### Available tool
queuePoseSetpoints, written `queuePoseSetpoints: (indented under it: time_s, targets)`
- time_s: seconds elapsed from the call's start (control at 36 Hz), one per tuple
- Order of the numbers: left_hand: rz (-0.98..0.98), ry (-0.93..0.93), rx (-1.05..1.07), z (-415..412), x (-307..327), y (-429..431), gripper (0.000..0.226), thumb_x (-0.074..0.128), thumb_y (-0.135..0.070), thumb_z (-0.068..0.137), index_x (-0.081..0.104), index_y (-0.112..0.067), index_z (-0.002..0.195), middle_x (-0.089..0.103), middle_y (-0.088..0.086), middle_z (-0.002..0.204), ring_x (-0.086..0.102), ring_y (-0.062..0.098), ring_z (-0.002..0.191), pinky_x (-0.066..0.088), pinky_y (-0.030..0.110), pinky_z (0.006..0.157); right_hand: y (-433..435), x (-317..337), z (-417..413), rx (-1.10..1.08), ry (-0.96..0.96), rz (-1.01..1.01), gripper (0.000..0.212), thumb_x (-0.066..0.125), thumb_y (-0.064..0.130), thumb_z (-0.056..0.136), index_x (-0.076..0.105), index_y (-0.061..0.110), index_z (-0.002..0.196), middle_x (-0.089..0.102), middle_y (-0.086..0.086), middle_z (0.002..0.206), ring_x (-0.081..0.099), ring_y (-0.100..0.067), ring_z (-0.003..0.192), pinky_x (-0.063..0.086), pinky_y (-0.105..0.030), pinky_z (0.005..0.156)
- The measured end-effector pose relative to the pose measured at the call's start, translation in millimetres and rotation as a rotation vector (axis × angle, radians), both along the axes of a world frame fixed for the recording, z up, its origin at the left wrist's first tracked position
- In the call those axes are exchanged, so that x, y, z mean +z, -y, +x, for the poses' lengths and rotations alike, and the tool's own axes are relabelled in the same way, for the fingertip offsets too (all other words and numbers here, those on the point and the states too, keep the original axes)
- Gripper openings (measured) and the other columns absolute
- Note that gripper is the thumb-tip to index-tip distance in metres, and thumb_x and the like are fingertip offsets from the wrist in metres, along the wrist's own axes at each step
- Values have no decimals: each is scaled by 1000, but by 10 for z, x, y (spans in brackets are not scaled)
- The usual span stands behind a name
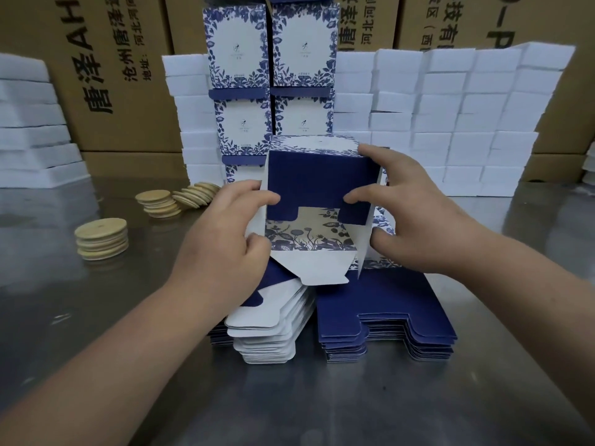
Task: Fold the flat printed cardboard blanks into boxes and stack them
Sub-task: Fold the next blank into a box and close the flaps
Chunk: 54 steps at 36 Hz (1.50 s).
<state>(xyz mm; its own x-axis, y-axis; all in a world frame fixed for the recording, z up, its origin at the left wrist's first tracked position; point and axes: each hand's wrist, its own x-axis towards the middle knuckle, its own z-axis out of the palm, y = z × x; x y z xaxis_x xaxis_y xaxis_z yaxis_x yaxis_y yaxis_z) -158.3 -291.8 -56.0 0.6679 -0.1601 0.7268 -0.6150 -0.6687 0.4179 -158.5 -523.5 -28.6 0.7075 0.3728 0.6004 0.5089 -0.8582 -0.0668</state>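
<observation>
Holding a half-folded box (pixel 317 185) just above the stack of flat blanks (pixel 386 304) on the steel table (pixel 322 407), both hands bracket it. Head view: the left hand (pixel 219 239) pinches the left wall, forefinger on the navy flap, thumb curled at the white lower flap. The right hand (pixel 415 214) grips the right side with fingers spread (one at the top corner, one pressing the navy flap), thumb against the lower wall. Box condition: navy flap folded down in front, blue floral print showing beneath it, white bottom flap hanging open.
</observation>
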Motion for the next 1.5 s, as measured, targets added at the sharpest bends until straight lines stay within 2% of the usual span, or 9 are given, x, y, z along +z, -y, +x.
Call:
queuePoseSetpoints:
  time_s: [0.14,0.22,0.39,0.61,0.81,0.97,1.17,1.36,1.5]
  targets:
    - [38,35,-13,-21,21,12,38,64,-13,80,61,-18,117,38,-8,128,39,-2,104,37,29,85,-4,-18,4,27,-9,-4,19,64,2,71,69,16,82,21,-6,155,17,-21,144,18,-22,105]
    - [177,156,34,-64,53,42,38,67,-22,72,67,-10,107,40,18,139,47,32,118,38,47,95,-16,-21,-4,26,-8,2,17,62,5,73,60,23,73,17,1,157,15,-14,145,24,-18,93]
    - [339,150,112,-118,48,104,56,84,-39,56,69,-17,106,35,18,145,31,38,132,17,43,102,-26,37,-51,0,4,64,10,51,24,67,50,33,71,18,11,154,43,-17,127,30,-5,65]
    - [414,89,152,-94,12,129,102,86,-46,48,42,-24,138,8,11,156,6,26,141,4,44,111,-8,92,-86,41,-44,99,10,49,32,60,53,31,69,17,19,150,53,-19,108,47,-44,85]
    - [426,75,106,-94,-3,146,125,82,-50,54,-13,-43,134,-5,0,156,-1,10,134,6,38,110,22,114,-72,96,-69,115,27,67,49,59,52,31,71,15,21,149,33,17,115,42,-36,94]
    - [374,91,20,-115,-11,155,124,82,-44,57,-22,-52,125,-2,-14,150,0,6,131,15,40,111,-57,81,-65,51,-13,119,29,61,58,59,42,37,67,21,9,150,27,16,103,43,-35,88]
    - [199,100,-108,-89,-16,108,115,78,-44,58,-9,-56,132,1,-43,132,10,-9,133,18,29,110,-78,48,-47,-18,36,163,30,63,56,56,40,38,64,27,10,146,26,16,101,34,-26,79]
    - [-63,198,-90,-77,-23,94,77,86,-34,54,30,-38,108,41,-3,114,48,7,100,39,14,89,-92,4,-23,-85,100,216,32,65,53,59,50,27,70,30,7,145,33,10,97,32,-22,75]
    - [-59,99,7,-132,5,117,53,75,-46,55,28,-35,77,46,-11,78,50,19,77,39,23,63,-103,8,-21,-98,119,248,33,63,54,59,51,25,70,31,3,144,38,1,105,36,-26,78]
